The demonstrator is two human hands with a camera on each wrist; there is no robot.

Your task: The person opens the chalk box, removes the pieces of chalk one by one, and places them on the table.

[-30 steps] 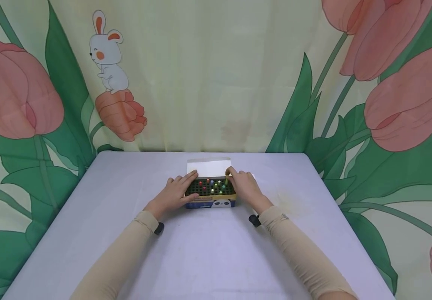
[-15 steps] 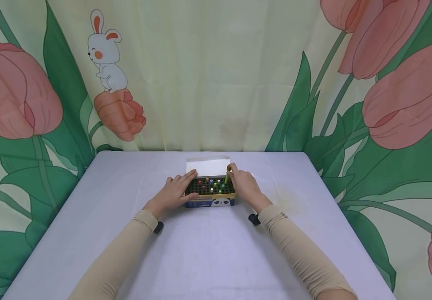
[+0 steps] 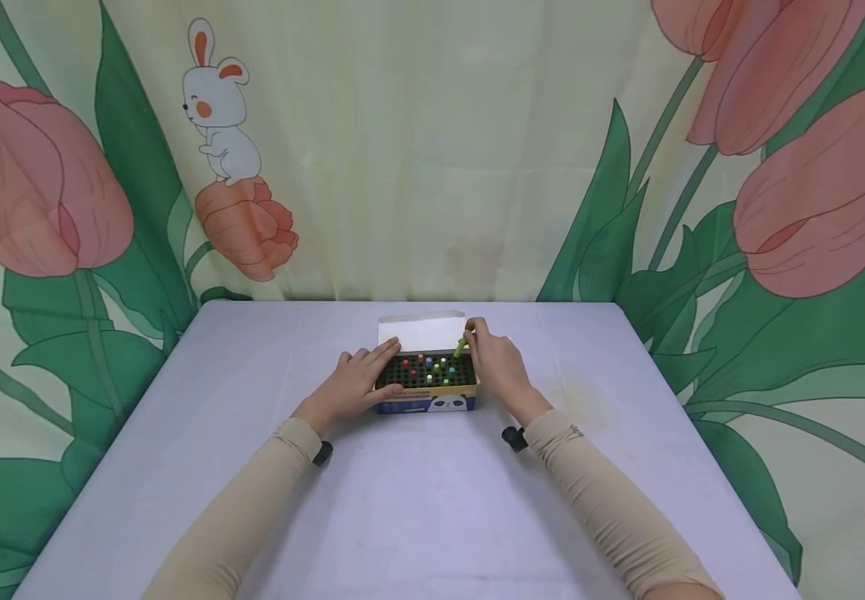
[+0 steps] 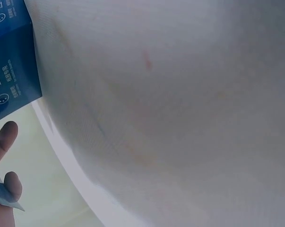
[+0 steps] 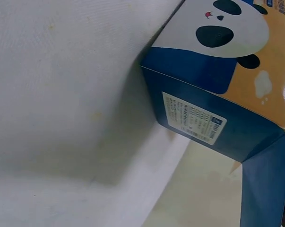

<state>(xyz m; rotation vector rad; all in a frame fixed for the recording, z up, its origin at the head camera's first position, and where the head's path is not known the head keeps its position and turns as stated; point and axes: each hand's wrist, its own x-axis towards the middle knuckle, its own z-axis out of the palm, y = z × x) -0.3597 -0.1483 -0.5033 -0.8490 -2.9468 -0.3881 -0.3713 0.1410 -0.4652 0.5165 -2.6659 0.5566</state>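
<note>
A small box with a panda on its front stands on the table with its lid up. Its dark insert has rows of holes, several filled with coloured sticks. My left hand rests on the box's left end, fingers stretched along the lid side and thumb at the front edge. Between the thumb and fingertips of my right hand is a slim pen-shaped green stick, tilted, its lower end close over the back right corner. The right wrist view shows mainly the box's blue end, hiding most of that hand.
The white lid flap rises behind the box. A white cloth covers the table, whose far edge meets a curtain printed with tulips and a rabbit. Each wrist wears a small black camera.
My right hand has risen slightly, drawing the green stick up and tipping it from nearly upright to slanted. The left hand stays put on the box.
</note>
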